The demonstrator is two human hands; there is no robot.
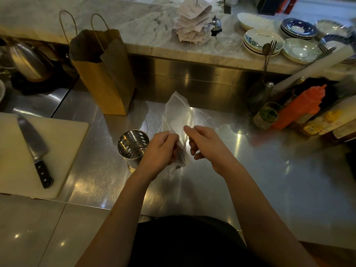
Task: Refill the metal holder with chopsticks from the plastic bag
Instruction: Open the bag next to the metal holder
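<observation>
View: head camera, looking down on a steel table (269, 170).
Writing: receipts (192, 22) on a spike carry print too small to read; the yellow bottle label (313, 128) at far right is blurred and unreadable.
Plastic bag (178, 116): clear, held above the table; its long axis runs away from the person, loose end pointing up and away.
Chopsticks (180, 158): a dark bundle inside the bag's near end, mostly hidden.
Left-hand grip (159, 149): clenched round the bag's near end.
Right-hand grip (206, 143): fingers curled, pinching the bag's right edge.
Metal holder (133, 145): perforated, upright on the table, mouth up, just left of the left hand.
Surroundings: a knife (34, 149) lies on a cutting board (67, 151); a paper bag (104, 74) stands behind the holder.
</observation>
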